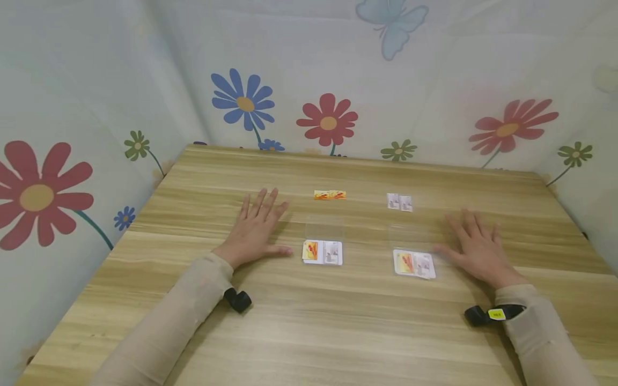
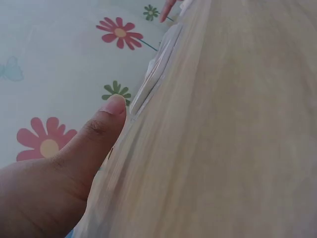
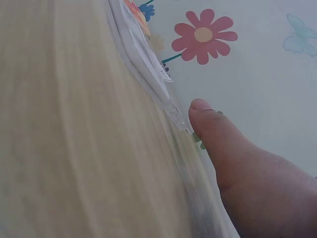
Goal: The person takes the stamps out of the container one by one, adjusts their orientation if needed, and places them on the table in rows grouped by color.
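My left hand (image 1: 256,228) rests palm down on the wooden table, fingers spread and holding nothing. Its thumb points at a small white case (image 1: 322,260) with a clear lid folded back; an orange card (image 1: 310,250) and a grey-white card (image 1: 332,252) lie on it. On the other side my right hand (image 1: 478,246) also lies flat with spread fingers. Near its thumb is a second white case (image 1: 414,273), likewise open, bearing an orange card (image 1: 405,262) and a grey-white card (image 1: 424,264). The wrist views show each thumb close to a case's edge.
Farther back on the table (image 1: 318,332) lie a pair of orange cards (image 1: 330,195) and a pair of grey-white cards (image 1: 399,202). A flower-printed curtain (image 1: 169,64) hangs behind the table and along its sides. Each wrist wears a black strap-mounted camera.
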Demonstrator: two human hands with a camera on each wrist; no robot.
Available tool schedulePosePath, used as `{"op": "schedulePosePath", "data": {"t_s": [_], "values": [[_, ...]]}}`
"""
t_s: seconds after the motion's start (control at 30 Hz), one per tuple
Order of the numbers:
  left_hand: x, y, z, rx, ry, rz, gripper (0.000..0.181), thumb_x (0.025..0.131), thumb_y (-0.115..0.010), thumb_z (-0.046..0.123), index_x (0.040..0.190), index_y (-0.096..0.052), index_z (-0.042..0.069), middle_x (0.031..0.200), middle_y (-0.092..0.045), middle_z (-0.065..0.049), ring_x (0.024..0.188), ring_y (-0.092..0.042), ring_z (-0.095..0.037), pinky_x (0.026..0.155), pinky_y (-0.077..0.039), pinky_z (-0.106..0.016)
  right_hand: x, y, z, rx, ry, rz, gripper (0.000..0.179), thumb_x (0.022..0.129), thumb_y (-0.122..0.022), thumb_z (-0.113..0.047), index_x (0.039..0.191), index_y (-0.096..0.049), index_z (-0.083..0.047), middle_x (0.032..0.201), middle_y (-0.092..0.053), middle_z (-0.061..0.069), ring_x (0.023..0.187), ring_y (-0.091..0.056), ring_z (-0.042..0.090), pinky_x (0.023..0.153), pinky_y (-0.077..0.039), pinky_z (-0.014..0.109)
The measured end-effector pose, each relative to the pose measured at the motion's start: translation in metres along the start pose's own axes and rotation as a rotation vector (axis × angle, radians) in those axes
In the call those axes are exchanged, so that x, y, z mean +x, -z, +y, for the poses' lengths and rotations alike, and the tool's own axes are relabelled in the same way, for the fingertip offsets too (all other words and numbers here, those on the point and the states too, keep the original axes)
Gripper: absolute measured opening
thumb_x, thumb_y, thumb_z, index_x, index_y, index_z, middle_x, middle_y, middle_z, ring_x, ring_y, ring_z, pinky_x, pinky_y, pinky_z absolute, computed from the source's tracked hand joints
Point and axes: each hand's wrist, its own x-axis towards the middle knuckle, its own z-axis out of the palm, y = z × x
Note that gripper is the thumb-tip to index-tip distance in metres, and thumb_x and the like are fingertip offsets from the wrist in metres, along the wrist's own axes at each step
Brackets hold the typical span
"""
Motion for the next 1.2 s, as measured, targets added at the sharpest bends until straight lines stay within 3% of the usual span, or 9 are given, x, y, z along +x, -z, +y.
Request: {"op": "schedulePosePath", "data": {"t_s": [0.27,0.7,0.97,1.2], "values": [[0.001,0.008,0.006,-0.005,-0.003,-0.018,0.109,0.072,-0.060,0.076,0.154,-0.020,0.016,0.163,0.003,-0.014,0.150,0.001,-0.038,0.118,0.003,-0.060,-0.001,0.002,-0.004,0.015,-0.004,0.008,0.086,0.090,-0.052,-0.058,0.154,-0.018,-0.011,0.159,-0.001,0.027,0.144,0.003,0.051,0.106,0.009,0.075],[0.002,0.013,0.014,0.005,-0.033,0.037,0.110,0.070,-0.061,0.077,0.154,-0.021,0.017,0.163,-0.003,-0.014,0.150,0.001,-0.036,0.118,-0.003,-0.059,-0.001,0.008,-0.014,-0.004,-0.005,0.028,0.085,0.090,-0.051,-0.059,0.154,-0.016,-0.014,0.160,0.001,0.023,0.146,0.004,0.048,0.107,0.009,0.074],[0.004,0.019,0.019,-0.001,-0.050,0.057,0.112,0.069,-0.061,0.078,0.154,-0.019,0.016,0.163,-0.004,-0.014,0.150,-0.003,-0.036,0.119,-0.003,-0.058,0.000,0.013,-0.028,-0.018,0.028,0.077,0.087,0.089,-0.054,-0.059,0.154,-0.017,-0.016,0.161,0.001,0.020,0.147,0.003,0.046,0.109,0.010,0.072],[0.004,0.024,0.024,-0.022,-0.063,0.093,0.112,0.068,-0.066,0.074,0.153,-0.021,0.016,0.161,-0.013,-0.015,0.148,-0.013,-0.035,0.120,-0.010,-0.055,0.000,0.016,-0.039,-0.054,0.057,0.090,0.087,0.089,-0.055,-0.057,0.155,-0.014,-0.018,0.161,0.000,0.020,0.147,0.001,0.045,0.109,0.005,0.073]]}}
